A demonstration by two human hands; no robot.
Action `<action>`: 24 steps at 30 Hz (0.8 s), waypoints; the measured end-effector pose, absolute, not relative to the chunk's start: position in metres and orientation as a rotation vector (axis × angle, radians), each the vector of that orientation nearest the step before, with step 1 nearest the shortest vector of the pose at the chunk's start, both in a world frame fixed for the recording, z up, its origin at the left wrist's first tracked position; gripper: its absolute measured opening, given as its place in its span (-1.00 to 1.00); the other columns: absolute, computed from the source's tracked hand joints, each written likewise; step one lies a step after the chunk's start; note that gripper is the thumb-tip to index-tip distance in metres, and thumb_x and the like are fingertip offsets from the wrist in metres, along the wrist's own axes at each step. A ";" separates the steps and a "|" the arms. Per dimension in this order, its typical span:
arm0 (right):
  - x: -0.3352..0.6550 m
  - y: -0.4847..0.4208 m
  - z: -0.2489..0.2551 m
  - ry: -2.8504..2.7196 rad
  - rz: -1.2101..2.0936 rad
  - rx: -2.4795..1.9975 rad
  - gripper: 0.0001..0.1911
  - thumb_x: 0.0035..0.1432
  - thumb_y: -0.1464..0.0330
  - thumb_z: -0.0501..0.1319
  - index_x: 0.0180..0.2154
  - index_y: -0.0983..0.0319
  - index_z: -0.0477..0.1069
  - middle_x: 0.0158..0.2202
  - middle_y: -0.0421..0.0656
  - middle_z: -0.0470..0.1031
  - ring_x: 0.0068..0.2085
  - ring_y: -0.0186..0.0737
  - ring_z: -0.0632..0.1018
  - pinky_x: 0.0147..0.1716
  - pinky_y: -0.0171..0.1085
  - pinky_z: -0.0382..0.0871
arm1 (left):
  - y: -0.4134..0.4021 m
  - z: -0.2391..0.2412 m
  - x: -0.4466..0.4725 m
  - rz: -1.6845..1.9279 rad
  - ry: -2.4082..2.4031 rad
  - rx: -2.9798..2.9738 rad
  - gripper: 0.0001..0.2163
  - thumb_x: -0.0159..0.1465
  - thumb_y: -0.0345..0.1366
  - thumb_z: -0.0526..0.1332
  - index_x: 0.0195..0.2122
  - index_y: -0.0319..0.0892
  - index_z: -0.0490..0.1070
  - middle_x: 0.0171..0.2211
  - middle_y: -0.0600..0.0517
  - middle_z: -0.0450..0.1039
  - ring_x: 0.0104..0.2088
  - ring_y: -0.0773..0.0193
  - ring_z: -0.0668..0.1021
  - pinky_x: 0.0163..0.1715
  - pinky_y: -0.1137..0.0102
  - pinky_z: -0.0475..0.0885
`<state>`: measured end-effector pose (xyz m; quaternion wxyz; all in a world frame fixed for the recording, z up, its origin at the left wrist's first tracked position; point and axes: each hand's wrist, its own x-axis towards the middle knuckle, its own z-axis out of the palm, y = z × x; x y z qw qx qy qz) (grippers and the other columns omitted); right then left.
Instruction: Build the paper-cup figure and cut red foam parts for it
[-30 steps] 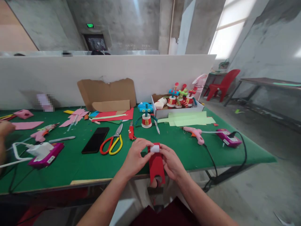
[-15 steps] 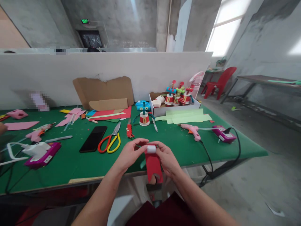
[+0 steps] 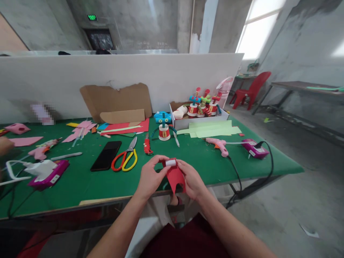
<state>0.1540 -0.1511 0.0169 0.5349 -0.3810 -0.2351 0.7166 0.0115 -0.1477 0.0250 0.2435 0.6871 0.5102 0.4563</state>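
Observation:
Above the table's front edge, my left hand [image 3: 151, 176] and my right hand [image 3: 191, 178] pinch a red paper strip [image 3: 177, 179] from either side. At its top lies a small white paper roll [image 3: 171, 163], between my fingertips. The lower end of the strip has a notch cut into it and hangs free. Whether the roll is stuck to the strip or is its own curled end, I cannot tell. A red-handled utility knife [image 3: 147, 146] lies just beyond my left hand. Behind it stands a paper-cup robot figure [image 3: 164, 132] with a blue head and coiled arms.
Scissors [image 3: 126, 157] and a black phone [image 3: 106, 156] lie left on the green table. A glue gun [image 3: 219, 145] is wired to a purple power box [image 3: 255, 148] at right. A box [image 3: 185, 124] holds several figures. Another person's hand [image 3: 5, 146] shows at far left.
The red strip's lower end has come up and now looks shorter and bent. My hands still pinch its top, tilted slightly left. The whole view has shifted a little.

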 end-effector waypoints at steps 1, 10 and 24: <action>0.154 -0.152 0.017 -0.542 1.727 -0.912 -0.75 -0.20 0.36 0.34 -0.35 0.25 0.50 -0.43 -0.22 0.55 -0.49 -0.39 0.45 -0.52 -0.42 0.30 | -0.148 0.022 0.012 1.291 1.405 1.927 -0.89 0.19 -0.32 0.23 -0.26 -0.15 0.47 -0.25 0.02 0.55 -0.22 0.25 0.55 -0.15 0.34 0.44; 0.159 -0.158 0.028 -0.338 1.845 -0.897 -0.82 -0.20 0.37 0.37 -0.46 0.25 0.45 -0.54 -0.28 0.47 -0.56 -0.47 0.39 -0.70 -0.51 0.08 | -0.151 0.008 0.012 1.373 1.253 2.558 -0.83 0.31 -0.41 0.11 -0.15 -0.14 0.47 -0.17 -0.05 0.54 -0.14 0.25 0.54 -0.13 0.32 0.49; 0.163 -0.159 0.016 -0.624 1.753 -0.837 -0.64 -0.17 0.23 0.45 -0.30 0.22 0.48 -0.42 -0.23 0.54 -0.48 -0.40 0.49 -0.51 -0.43 0.34 | -0.154 0.012 0.002 1.267 1.231 2.274 -0.74 0.33 -0.26 0.10 -0.01 -0.13 0.44 0.01 -0.10 0.47 -0.02 0.20 0.52 -0.01 0.25 0.46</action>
